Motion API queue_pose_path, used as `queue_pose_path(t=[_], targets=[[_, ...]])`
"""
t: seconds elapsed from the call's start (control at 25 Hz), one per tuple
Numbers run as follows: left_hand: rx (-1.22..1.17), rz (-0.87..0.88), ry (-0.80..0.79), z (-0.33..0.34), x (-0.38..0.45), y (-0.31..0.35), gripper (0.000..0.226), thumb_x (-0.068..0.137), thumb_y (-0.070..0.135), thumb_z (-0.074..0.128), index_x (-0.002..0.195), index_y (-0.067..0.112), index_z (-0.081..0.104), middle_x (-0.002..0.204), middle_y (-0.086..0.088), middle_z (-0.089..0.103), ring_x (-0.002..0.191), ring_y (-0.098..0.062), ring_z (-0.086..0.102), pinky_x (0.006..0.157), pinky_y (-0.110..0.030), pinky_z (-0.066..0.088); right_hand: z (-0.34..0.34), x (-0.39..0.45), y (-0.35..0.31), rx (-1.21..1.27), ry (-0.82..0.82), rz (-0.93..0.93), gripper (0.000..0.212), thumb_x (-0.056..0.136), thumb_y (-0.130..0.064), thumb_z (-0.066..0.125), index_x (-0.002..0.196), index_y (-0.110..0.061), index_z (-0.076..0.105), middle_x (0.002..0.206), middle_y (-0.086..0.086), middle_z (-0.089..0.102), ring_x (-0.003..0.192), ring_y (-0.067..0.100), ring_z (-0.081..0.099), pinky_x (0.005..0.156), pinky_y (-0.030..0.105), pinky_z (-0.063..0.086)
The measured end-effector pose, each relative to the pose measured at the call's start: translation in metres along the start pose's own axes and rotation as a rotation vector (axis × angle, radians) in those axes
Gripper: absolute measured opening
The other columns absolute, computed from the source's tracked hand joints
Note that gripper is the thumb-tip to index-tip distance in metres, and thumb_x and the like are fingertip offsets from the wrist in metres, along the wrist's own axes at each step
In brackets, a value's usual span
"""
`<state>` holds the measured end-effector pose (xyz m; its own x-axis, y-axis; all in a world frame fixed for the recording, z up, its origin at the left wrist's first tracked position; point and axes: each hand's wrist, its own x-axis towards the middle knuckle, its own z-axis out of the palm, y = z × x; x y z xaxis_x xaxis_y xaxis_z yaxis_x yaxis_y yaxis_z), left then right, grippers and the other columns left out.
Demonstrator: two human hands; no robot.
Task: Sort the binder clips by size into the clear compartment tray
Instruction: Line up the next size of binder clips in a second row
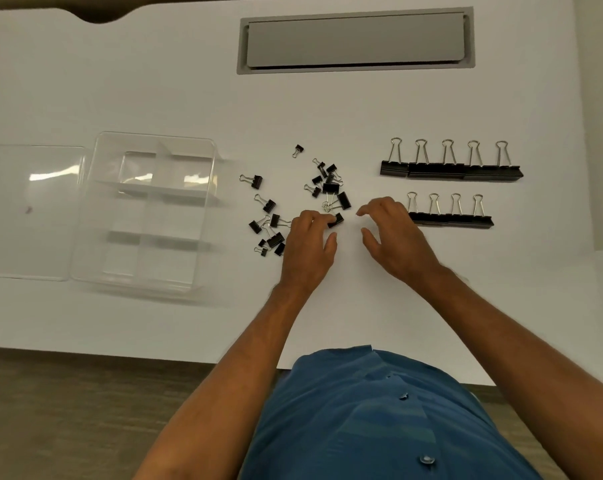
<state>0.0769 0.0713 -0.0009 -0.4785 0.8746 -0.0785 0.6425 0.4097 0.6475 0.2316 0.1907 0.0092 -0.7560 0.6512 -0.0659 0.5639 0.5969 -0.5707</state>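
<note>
So the clear plastic compartment tray (147, 209) sits empty, far left of the fingers. Left hand (308, 244) pinches a small black binder clip (336, 220); right hand (393, 233) hovers spread. Tangled little clips could come along or snap loose.

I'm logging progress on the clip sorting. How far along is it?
Done: the largest binder clips are lined up in a back row and a front row on the table. In hand: the left hand touches a small clip. Left: the loose pile is unsorted and the compartment tray is empty.
</note>
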Motion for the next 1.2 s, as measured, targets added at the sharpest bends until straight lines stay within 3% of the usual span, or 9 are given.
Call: queue_pose_path(t=[0.16, 0.28, 0.4, 0.64, 0.92, 1.2], targets=[[0.014, 0.066, -0.044, -0.002, 0.019, -0.002, 0.031, 0.092, 0.015, 0.064, 0.123, 0.013, 0.061, 0.115, -0.005, 0.056, 0.103, -0.021, 0.051, 0.086, -0.034, 0.050, 0.008, 0.027, -0.011, 0.036, -0.056, 0.013, 0.047, 0.093, -0.011, 0.061, 0.138, -0.017, 0.047, 0.138, 0.001, 0.048, 0.120, 0.021, 0.050, 0.094, 0.037, 0.051], [0.055, 0.101, -0.091, -0.002, 0.028, -0.005, 0.035, 0.093, 0.020, 0.065, 0.126, 0.010, 0.061, 0.111, -0.009, 0.057, 0.099, -0.024, 0.051, 0.080, -0.039, 0.051, 0.012, 0.043, -0.016, 0.040, -0.071, 0.003, 0.048, 0.093, -0.003, 0.056, 0.139, -0.016, 0.047, 0.139, 0.003, 0.049, 0.116, 0.024, 0.050, 0.091, 0.041, 0.051], [0.068, 0.140, -0.104, -0.001, 0.030, -0.014, 0.026, 0.092, 0.019, 0.066, 0.117, 0.012, 0.065, 0.102, -0.008, 0.056, 0.093, -0.024, 0.050, 0.075, -0.039, 0.050, 0.020, 0.051, -0.017, -0.026, -0.103, 0.019, 0.052, 0.091, 0.001, 0.057, 0.139, -0.014, 0.048, 0.138, 0.005, 0.050, 0.113, 0.026, 0.049, 0.085, 0.041, 0.052], [0.084, 0.200, -0.138, -0.003, 0.014, -0.026, 0.014, 0.092, 0.017, 0.064, 0.106, 0.014, 0.067, 0.096, -0.007, 0.057, 0.085, -0.021, 0.049, 0.070, -0.040, 0.048, 0.031, 0.053, -0.015, -0.081, -0.099, 0.043, 0.033, 0.089, -0.003, 0.062, 0.122, -0.011, 0.059, 0.120, 0.008, 0.054, 0.105, 0.025, 0.049, 0.082, 0.041, 0.051], [0.041, 0.197, -0.211, -0.008, -0.025, -0.038, 0.021, 0.092, 0.015, 0.065, 0.112, 0.015, 0.068, 0.099, -0.007, 0.058, 0.089, -0.020, 0.050, 0.072, -0.039, 0.049, 0.026, 0.059, -0.027, -0.036, -0.150, 0.123, 0.072, 0.085, -0.001, 0.060, 0.151, -0.019, 0.038, 0.118, 0.007, 0.044, 0.105, 0.017, 0.041, 0.078, 0.027, 0.040], [0.030, 0.213, -0.240, -0.013, -0.033, -0.042, 0.024, 0.090, 0.012, 0.068, 0.113, 0.012, 0.068, 0.100, -0.009, 0.060, 0.092, -0.024, 0.053, 0.073, -0.037, 0.049, 0.030, 0.042, -0.037, -0.036, -0.132, 0.183, 0.054, 0.081, -0.011, 0.069, 0.133, -0.015, 0.052, 0.118, 0.007, 0.046, 0.108, 0.022, 0.049, 0.084, 0.037, 0.052]])
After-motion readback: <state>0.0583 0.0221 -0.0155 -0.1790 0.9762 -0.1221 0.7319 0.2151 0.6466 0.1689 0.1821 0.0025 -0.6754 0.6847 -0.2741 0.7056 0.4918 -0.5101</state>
